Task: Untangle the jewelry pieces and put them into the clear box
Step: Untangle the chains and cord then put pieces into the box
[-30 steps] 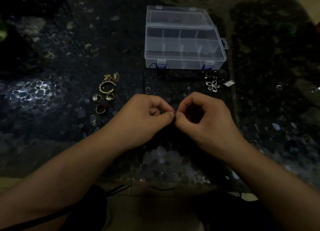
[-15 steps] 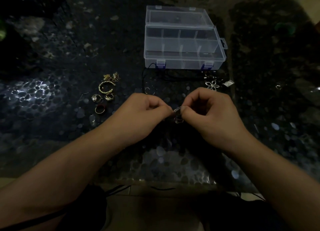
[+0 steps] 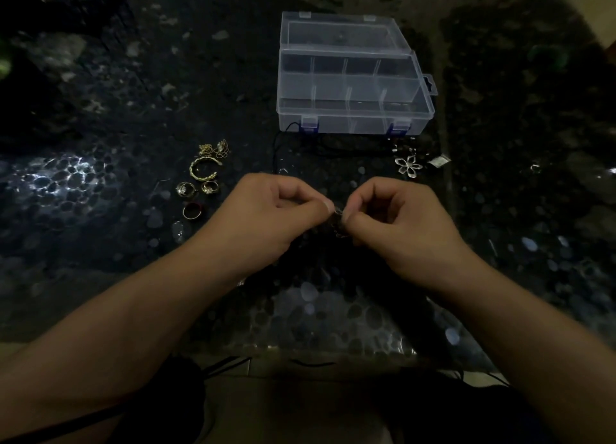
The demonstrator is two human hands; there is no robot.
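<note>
Dark pebble-patterned desk (image 3: pixel 100 183) near its front edge: left hand (image 3: pixel 266 217) and right hand (image 3: pixel 400 223) both pinch a small tangled chain (image 3: pixel 338 218) between fingertips. Gold rings (image 3: pixel 196 190) lie left; farther back, the clear box (image 3: pixel 353 110) stands open.

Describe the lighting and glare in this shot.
Head view: very dim overall; a bright glare patch on the table at left; the clear box catches most light; the small dark piece pinched between left hand and right hand is barely legible.
</note>
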